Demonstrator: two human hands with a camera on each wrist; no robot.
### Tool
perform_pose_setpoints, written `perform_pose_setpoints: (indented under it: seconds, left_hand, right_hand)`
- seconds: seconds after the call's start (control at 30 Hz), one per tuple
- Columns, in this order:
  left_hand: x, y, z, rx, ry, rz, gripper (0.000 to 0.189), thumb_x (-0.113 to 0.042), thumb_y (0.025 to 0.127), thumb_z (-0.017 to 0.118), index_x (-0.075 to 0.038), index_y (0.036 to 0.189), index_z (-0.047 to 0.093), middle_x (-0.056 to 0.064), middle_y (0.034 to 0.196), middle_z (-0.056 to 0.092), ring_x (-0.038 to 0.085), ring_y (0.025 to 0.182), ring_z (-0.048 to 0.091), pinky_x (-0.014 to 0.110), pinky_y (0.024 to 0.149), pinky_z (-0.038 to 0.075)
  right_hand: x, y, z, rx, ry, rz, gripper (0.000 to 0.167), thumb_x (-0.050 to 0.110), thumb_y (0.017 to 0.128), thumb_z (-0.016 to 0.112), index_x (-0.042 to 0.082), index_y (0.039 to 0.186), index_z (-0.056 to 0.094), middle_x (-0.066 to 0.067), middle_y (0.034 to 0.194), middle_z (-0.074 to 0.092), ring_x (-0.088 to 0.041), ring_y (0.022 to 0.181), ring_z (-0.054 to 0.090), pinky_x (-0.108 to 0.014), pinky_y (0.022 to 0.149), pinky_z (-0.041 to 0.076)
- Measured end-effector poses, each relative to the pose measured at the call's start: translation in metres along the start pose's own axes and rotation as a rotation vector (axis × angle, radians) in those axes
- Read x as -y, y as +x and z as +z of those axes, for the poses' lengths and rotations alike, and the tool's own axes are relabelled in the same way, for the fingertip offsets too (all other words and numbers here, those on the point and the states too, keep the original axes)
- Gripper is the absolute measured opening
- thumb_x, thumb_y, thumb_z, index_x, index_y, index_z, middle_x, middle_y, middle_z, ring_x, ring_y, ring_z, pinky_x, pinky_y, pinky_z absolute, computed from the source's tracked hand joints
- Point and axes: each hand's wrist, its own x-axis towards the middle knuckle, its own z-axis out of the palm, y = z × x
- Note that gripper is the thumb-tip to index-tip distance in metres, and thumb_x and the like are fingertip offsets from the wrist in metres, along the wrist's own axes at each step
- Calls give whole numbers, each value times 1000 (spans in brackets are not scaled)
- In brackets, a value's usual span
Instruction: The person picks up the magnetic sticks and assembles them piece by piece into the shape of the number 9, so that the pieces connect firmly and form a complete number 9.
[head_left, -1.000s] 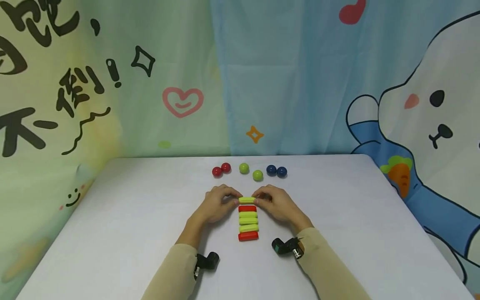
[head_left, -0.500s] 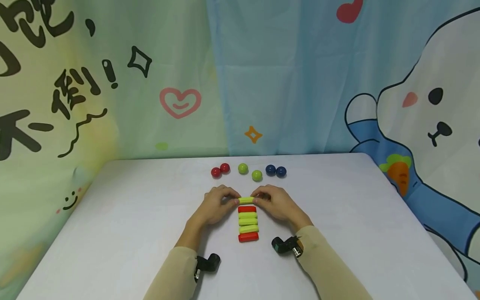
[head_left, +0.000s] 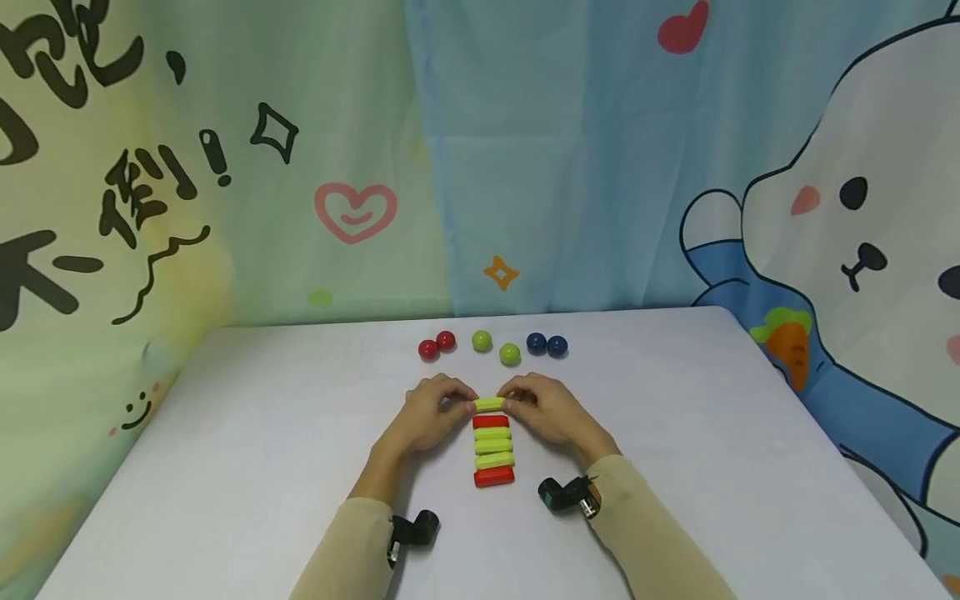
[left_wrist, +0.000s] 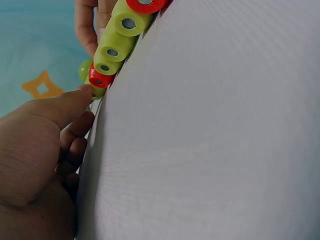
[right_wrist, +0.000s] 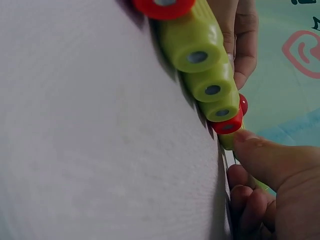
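In the head view a yellow-green magnetic rod (head_left: 489, 404) lies crosswise at the far end of a column of similar rods. My left hand (head_left: 431, 414) pinches its left end between thumb and fingers, and my right hand (head_left: 546, 410) does the same at the right end. Just nearer comes a red rod (head_left: 491, 422), then several yellow-green rods (head_left: 492, 447) side by side, and a slightly tilted red rod (head_left: 494, 477) closest to me. Both wrist views show grey metal discs in the rod ends; the pinched rod is mostly hidden there behind the thumbs.
Beyond the hands, two red balls (head_left: 428, 350), two green balls (head_left: 482, 341) and two dark blue balls (head_left: 536, 343) rest on the white table (head_left: 247, 467). A printed curtain (head_left: 525, 167) hangs behind the table's far edge. Small black cameras (head_left: 417, 528) are strapped to both wrists.
The head view has shifted slightly. Both hands keep their pinch on the far yellow-green rod, and the other rods and the balls stay in place.
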Motion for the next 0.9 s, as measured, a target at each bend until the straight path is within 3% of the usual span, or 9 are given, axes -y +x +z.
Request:
perform_pose_setpoints:
  seconds: [0.3, 0.57, 0.9]
  left_hand:
    - [2, 3, 3, -8, -1, 5, 14, -25, 98, 69, -24, 110, 74, -4, 115, 68, 22, 118, 58, 55, 105, 36]
    - [-1, 4, 0, -15, -10, 9, 15, -24, 97, 70, -23, 112, 74, -2, 115, 68, 22, 118, 57, 54, 103, 36]
    - [-2, 6, 2, -5, 46, -17, 18, -26, 96, 71, -24, 113, 73, -4, 108, 68, 21, 112, 57, 51, 96, 36]
  right_hand:
    - [0, -1, 1, -5, -6, 37, 19, 19, 99, 70, 20, 117, 71, 3, 102, 62, -15, 90, 53, -33, 82, 46]
    - [4, 1, -5, -6, -7, 20, 17, 21, 98, 70, 20, 115, 72, 2, 100, 63, -16, 90, 54, -34, 82, 46]
    - [-2, 7, -5, 34, 1, -32, 17, 21, 98, 70, 18, 115, 72, 3, 93, 61, -15, 86, 53, -33, 79, 45]
